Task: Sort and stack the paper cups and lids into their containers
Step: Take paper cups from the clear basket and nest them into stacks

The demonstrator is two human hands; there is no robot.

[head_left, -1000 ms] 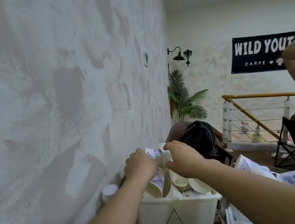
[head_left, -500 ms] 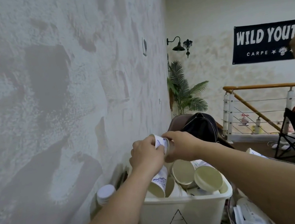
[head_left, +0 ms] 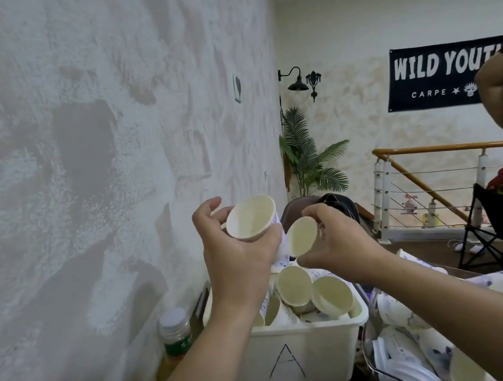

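Down at lower centre of the frame sits a white bin (head_left: pixel 302 354) marked "A", heaped with paper cups (head_left: pixel 313 291). Above it, mid-frame, the left hand (head_left: pixel 237 257) curls its fingers round an upturned cup (head_left: pixel 249 218), open mouth facing the camera. Just right of it, the right hand (head_left: pixel 338 242) pinches a smaller cup (head_left: pixel 302 236) by its rim; the two cups sit just beside each other

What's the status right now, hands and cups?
Left hand holds a paper cup, mouth toward camera. Right hand holds a second cup beside it. Both above bin A, full of loose cups. Nothing between them.
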